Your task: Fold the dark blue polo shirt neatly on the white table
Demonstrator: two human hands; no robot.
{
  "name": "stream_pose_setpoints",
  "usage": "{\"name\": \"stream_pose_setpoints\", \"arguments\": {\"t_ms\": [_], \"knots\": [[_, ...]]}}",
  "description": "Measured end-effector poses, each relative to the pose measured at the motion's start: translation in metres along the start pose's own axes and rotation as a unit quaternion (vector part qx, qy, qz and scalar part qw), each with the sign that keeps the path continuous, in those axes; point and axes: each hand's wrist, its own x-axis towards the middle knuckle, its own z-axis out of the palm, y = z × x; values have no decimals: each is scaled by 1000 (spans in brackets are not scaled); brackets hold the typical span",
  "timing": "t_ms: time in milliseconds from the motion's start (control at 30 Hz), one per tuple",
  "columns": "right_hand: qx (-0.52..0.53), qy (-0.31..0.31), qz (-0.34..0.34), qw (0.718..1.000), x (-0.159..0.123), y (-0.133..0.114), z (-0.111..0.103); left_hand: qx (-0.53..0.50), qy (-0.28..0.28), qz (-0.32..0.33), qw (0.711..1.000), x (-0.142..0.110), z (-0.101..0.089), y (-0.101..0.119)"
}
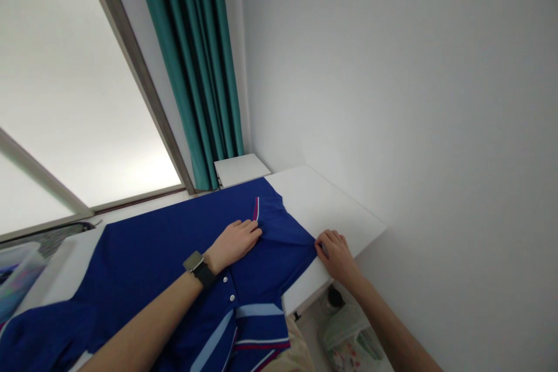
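A blue polo shirt [174, 226] lies spread over a white table, its striped collar [261, 325] and white buttons toward me. One short sleeve with a red and white striped cuff [256, 208] is folded inward over the body. My left hand [235, 241], with a dark watch [197, 266] on its wrist, rests palm down on the shirt beside that cuff, fingers together and slightly bent, fingertips on the cloth. At the right, my right hand [333, 250] pinches a corner of the shirt between thumb and fingers. A taut crease runs between both hands.
The white table [331, 203] meets a pale wall on the right. A small white surface [242, 170] and a green curtain [196, 70] are behind. At left stands a clear plastic bin [21, 273]. Below the table's edge is a plastic bag [349, 337].
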Motion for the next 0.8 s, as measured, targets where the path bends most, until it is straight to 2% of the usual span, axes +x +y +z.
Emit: {"name": "stream_pose_setpoints", "arguments": {"t_ms": [167,267,400,533,667,800], "knots": [[-7,-8,-6,1000,1,0,-1,-2,3,-1,1000,-6,-6,4],[12,-9,-8,1000,0,3,0,-23,-2,6,1000,-12,2,3],[54,-9,-14,998,-1,10,0,-87,40,-33,995,-17,16,2],[114,-7,-1,993,1,19,-1,-132,57,-56,988,-17,19,2],[142,30,12,989,12,23,-1,-163,62,-73,982,-18,17,3],[108,48,-15,993,35,8,1,-178,59,-76,979,-19,16,3]]}}
